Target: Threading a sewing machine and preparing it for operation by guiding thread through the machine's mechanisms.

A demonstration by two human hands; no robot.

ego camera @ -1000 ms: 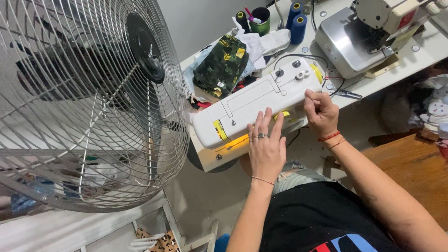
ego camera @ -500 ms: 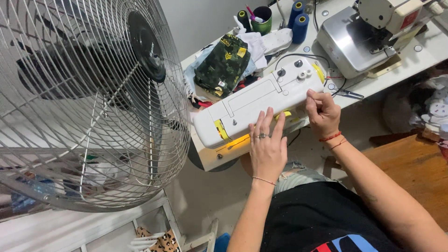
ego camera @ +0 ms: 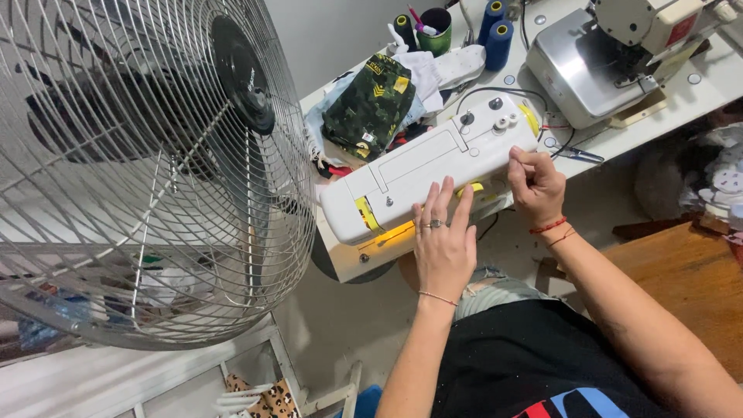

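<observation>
A white domestic sewing machine [ego camera: 433,166] with yellow trim is being worked at the near edge of a white table [ego camera: 696,85], lying between a large wire-caged fan [ego camera: 147,170] on one side and a second, grey and cream machine [ego camera: 611,54] on the other. The left hand [ego camera: 443,244] is being laid flat, fingers spread, against the front of the machine body near the lit needle area; nothing is being clamped in it. The right hand [ego camera: 536,186] is being held closed at the machine's end, apparently pinched on a handwheel or a thread, though what lies inside the fingers is being hidden. The machine is being judged heavy, rigid and smooth-shelled, somewhat slippery on its plastic top; it is best being taken under the base or through the arm opening, never by its knobs or spool pins. Behind it, a folded green camouflage cloth [ego camera: 368,104] is being stored on a heap of light fabric, judged soft and limp. Blue thread cones [ego camera: 495,35] and a dark cup of pens [ego camera: 435,27] are being kept at the table's back edge, and small scissors [ego camera: 576,155] are lying just beside the machine's end.
</observation>
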